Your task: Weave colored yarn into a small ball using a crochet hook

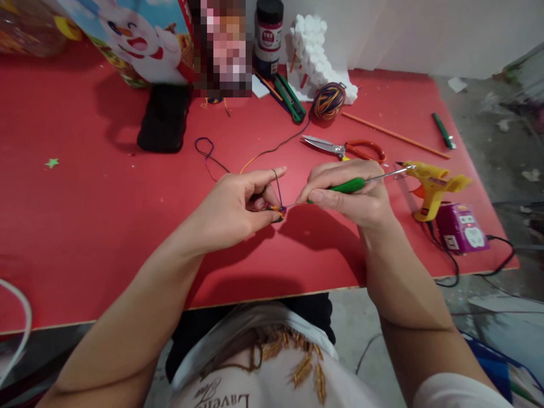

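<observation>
Between the thumb and fingers of my left hand [238, 207] is a small multicoloured crochet piece [278, 214]. A strand of dark yarn loops over that hand's raised index finger and runs down to the piece. My right hand [351, 190] grips a crochet hook [349, 186] by its green handle, and the hook's thin tip meets the piece at its right edge. From the left hand, yarn trails back across the table to a variegated yarn ball [328, 102]. A loose loop of dark yarn [204, 148] lies beyond the left hand.
Orange-handled scissors [340, 148] lie beyond my right hand. A yellow glue gun [436, 184] and a purple box [462, 228] with cords sit at the right edge. Farther back are a green cutter [289, 97], a black phone [165, 119] and a dark jar [268, 37] on the red table [106, 226].
</observation>
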The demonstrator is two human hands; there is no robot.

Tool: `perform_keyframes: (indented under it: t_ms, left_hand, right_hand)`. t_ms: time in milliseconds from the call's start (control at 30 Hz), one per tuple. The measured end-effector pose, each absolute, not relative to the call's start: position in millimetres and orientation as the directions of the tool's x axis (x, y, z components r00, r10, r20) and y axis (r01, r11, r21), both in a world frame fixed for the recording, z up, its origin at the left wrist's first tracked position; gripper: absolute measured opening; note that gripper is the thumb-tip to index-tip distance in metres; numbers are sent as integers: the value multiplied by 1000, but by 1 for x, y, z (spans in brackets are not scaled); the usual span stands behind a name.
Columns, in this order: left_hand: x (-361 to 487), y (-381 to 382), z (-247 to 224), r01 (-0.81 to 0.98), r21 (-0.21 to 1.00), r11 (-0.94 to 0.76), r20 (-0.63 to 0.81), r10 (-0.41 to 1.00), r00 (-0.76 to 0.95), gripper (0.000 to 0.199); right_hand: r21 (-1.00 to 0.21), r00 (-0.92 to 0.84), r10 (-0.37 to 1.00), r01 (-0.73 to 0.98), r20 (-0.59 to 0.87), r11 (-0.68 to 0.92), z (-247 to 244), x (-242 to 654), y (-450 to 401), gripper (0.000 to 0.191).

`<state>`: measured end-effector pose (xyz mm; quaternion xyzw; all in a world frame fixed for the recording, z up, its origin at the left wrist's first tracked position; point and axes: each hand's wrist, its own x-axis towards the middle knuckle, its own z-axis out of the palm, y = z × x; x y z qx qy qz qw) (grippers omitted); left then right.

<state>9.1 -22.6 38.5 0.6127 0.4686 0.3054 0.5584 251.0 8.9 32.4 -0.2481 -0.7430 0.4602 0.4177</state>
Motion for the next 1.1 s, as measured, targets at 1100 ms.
perform_keyframes:
  t_ms: [1100]
  left_hand:
    - [10,-20,48,11,966,257,-251,931,266,78]
  right_hand:
    - [-906,-342,840,-153,422,394,8,241,11,16]
